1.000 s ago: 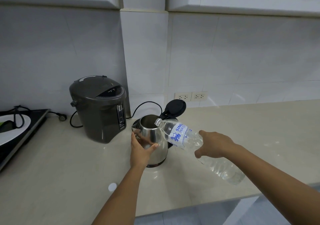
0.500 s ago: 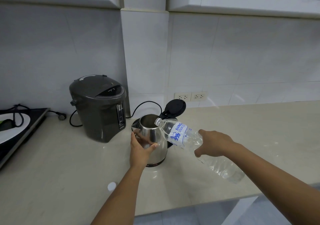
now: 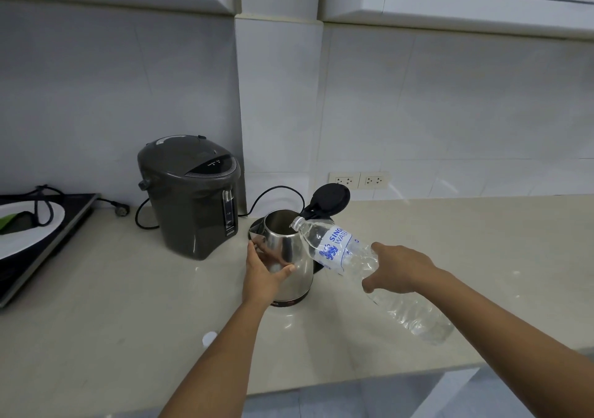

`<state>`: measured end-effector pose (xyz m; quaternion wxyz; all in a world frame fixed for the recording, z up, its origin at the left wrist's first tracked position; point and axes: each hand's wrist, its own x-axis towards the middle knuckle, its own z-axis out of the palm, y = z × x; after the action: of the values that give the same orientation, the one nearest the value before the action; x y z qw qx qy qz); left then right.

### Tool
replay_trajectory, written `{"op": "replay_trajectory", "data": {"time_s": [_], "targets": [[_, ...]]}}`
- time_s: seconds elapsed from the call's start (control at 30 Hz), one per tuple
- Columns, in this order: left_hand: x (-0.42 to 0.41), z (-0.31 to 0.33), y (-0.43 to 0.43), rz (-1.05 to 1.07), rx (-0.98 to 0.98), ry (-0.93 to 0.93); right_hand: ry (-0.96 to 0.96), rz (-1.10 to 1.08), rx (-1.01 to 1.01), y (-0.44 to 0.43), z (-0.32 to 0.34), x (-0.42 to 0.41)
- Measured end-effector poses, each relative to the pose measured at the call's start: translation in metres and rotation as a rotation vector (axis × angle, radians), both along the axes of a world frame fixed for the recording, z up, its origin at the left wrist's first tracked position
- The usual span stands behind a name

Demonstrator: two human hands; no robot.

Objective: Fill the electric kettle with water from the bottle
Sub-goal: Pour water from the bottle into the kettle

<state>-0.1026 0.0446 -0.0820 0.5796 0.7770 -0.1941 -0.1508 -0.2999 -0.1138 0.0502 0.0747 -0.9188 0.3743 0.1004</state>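
A steel electric kettle [image 3: 289, 250] stands on the counter with its black lid [image 3: 331, 197] flipped up at the back. My left hand [image 3: 263, 273] grips the kettle's near side. My right hand [image 3: 398, 268] holds a clear plastic water bottle [image 3: 340, 250] with a blue-and-white label by its middle. The bottle is tilted neck-down to the left, and its uncapped mouth sits at the kettle's open rim. Water lies in the bottle's lower end near the counter edge.
A dark grey thermo pot [image 3: 193, 196] stands left of the kettle, black cords behind it. An induction cooktop [image 3: 48, 244] with a white plate lies at far left. A white bottle cap [image 3: 209, 338] rests on the beige counter [image 3: 112, 305]. Two wall sockets [image 3: 358, 180] sit behind.
Almost nothing moved: the bottle stays tilted at the kettle's mouth, with both hands in the same grips. The view shifted very slightly.
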Motion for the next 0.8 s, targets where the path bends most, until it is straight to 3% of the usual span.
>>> {"op": "replay_trajectory", "data": {"time_s": [0.13, 0.27, 0.47, 0.53, 0.67, 0.8], "targets": [[0.006, 0.0, 0.012, -0.091, 0.109, -0.03, -0.026, -0.022, 0.027, 0.003, -0.009, -0.003], [0.007, -0.01, 0.04, -0.188, 0.345, -0.071, -0.073, -0.05, 0.086, 0.009, -0.023, -0.006], [-0.001, -0.024, 0.09, -0.189, 0.987, -0.147, -0.238, -0.086, 0.178, 0.019, -0.055, -0.011], [-0.003, -0.027, 0.104, -0.164, 1.107, -0.16, -0.302, -0.093, 0.215, 0.024, -0.068, -0.011], [-0.007, -0.038, 0.128, -0.139, 1.105, -0.189, -0.442, -0.095, 0.321, 0.038, -0.088, -0.005], [-0.005, -0.043, 0.141, -0.105, 0.965, -0.178, -0.531, -0.055, 0.423, 0.059, -0.098, 0.009]]}}
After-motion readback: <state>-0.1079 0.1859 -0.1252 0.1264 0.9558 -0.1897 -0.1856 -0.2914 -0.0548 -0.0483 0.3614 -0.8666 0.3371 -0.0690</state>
